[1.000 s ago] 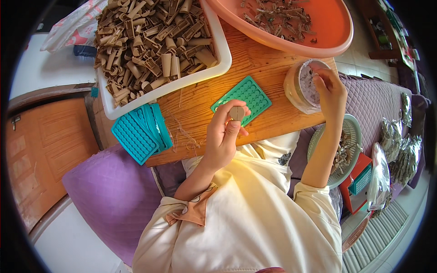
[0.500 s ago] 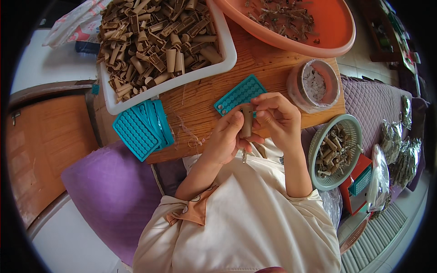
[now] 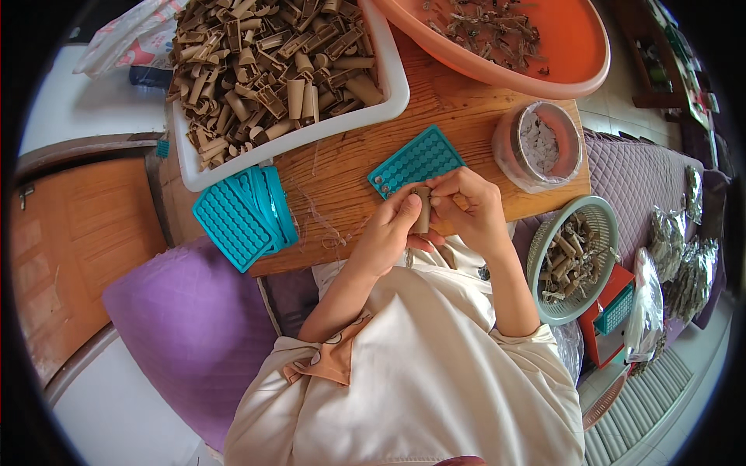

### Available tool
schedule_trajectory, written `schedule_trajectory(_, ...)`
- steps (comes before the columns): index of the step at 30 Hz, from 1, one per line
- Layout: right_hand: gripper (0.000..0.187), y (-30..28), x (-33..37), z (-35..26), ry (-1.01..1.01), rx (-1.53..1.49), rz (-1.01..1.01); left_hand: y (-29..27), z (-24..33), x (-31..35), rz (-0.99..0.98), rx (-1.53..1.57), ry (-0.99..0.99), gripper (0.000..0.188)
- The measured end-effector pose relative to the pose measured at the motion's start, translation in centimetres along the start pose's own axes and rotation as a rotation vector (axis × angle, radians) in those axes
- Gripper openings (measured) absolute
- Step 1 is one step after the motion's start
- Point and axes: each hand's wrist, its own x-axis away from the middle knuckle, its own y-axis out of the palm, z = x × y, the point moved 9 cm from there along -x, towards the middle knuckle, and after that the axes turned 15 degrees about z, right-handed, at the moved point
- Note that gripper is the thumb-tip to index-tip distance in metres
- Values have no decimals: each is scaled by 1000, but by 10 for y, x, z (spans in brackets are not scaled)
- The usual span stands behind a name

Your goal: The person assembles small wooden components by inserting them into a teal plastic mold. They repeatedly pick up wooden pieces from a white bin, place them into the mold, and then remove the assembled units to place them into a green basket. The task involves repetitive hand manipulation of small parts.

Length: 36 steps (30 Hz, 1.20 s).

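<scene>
The left hand (image 3: 388,225), at the middle of the frame, is closed around a small dull-brown, smooth-sided cylinder (image 3: 423,215), thumb on its near side. The right hand (image 3: 470,208) has thumb and fingertips drawn together at the cylinder's upper right; whether they pinch its edge or something small, I cannot tell. The cylinder stands roughly upright between the hands, over the near table edge.

It should handle as light and stiff, perhaps moulded plastic, its smooth round side apt to roll in a loose grip. Thin edges could chip if squeezed hard, so the sure hold is around the middle of the barrel, leaving the top free for the other fingertips.

Just beyond the hands lies a teal plastic tray with rows of round cells (image 3: 427,155); to its right stands a translucent tub (image 3: 509,167) of white flakes (image 3: 538,145). A stack of teal trays (image 3: 233,221) sits left of centre, and a white rectangular bin of brown half-tubes (image 3: 396,89) fills the upper left.

Half a second ago a thin dark piece showed at the right fingertips and a pale strip hung below the hands; neither is visible now. A second ago the right hand was at the tub.
</scene>
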Motion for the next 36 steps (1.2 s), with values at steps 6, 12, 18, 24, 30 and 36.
schedule_trajectory(6,9,3,1,9,91,-13,9,-2,-5,-1,13,148,-57,37)
schedule_trajectory(12,11,13,2,1,-152,135,-94,-11,-15,1,33,53,-78,37)
schedule_trajectory(18,8,17,0,11,7,98,-112,-14,-18,-2,61,173,-90,34)
schedule_trajectory(24,9,-13,-12,20,286,-236,126,6,-2,-4,-73,730,-385,30)
schedule_trajectory(30,21,-43,3,8,298,-243,291,-7,28,-5,-62,531,14,34)
schedule_trajectory(36,41,2,34,-4,403,-341,2,1,60,19,-88,108,560,33)
